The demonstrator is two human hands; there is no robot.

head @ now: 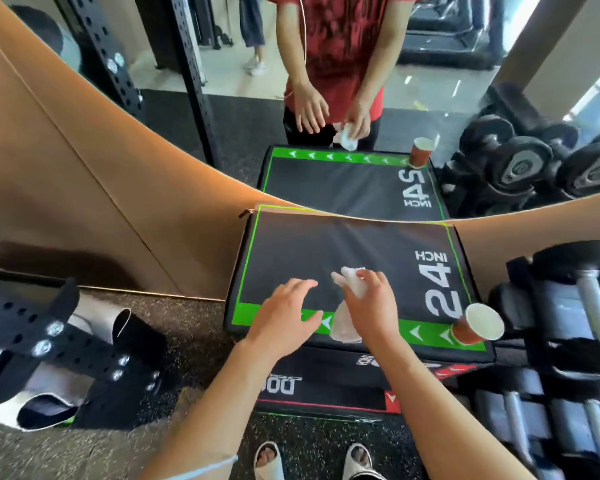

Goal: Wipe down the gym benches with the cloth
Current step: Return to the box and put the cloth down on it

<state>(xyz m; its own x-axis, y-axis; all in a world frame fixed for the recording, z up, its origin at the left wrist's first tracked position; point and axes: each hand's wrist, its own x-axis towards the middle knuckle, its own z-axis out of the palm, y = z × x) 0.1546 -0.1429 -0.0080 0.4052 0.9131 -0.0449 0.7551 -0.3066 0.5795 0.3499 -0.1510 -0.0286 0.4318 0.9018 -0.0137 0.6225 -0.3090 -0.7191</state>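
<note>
On padded box (291,251): one cloth (355,284) clenched in right fingers (371,292); left fingers (300,285) released; one cup (478,327)

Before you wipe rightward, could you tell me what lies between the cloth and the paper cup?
Head view: between cloth and paper cup, only the box's printed top.

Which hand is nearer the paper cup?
Right. The right hand, shut on the cloth, is left of the paper cup; the left hand is farther left.

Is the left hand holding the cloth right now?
No, the left hand hovers open and empty over the padded box, while the right hand grips the white cloth.
</note>
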